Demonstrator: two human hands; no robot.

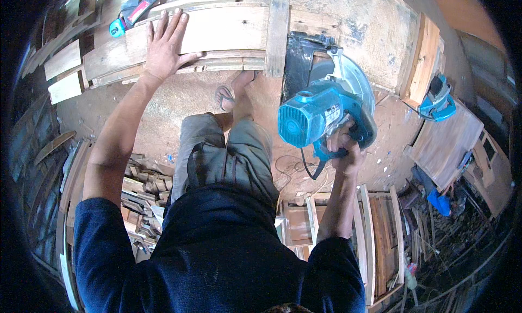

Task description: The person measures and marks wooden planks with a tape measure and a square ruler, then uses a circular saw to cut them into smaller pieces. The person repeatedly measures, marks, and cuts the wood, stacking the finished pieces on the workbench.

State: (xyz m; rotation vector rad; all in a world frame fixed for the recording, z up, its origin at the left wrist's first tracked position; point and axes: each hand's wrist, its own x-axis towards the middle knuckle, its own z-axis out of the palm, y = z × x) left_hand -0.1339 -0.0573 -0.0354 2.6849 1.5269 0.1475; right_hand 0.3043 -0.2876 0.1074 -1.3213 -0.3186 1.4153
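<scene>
My left hand lies flat, fingers spread, on a wide wooden plank that rests across a low wooden stand. My right hand grips the handle of a turquoise circular chop saw. The saw's metal blade guard sits just right of a short upright wood piece at the plank's end. A black cord hangs from the saw. My foot in a sandal stands on the dusty floor below the plank.
A pile of wood offcuts lies at the left by my leg. Wooden frames lean at the lower right. A second turquoise power tool sits by boards at the right. Another tool lies above the plank.
</scene>
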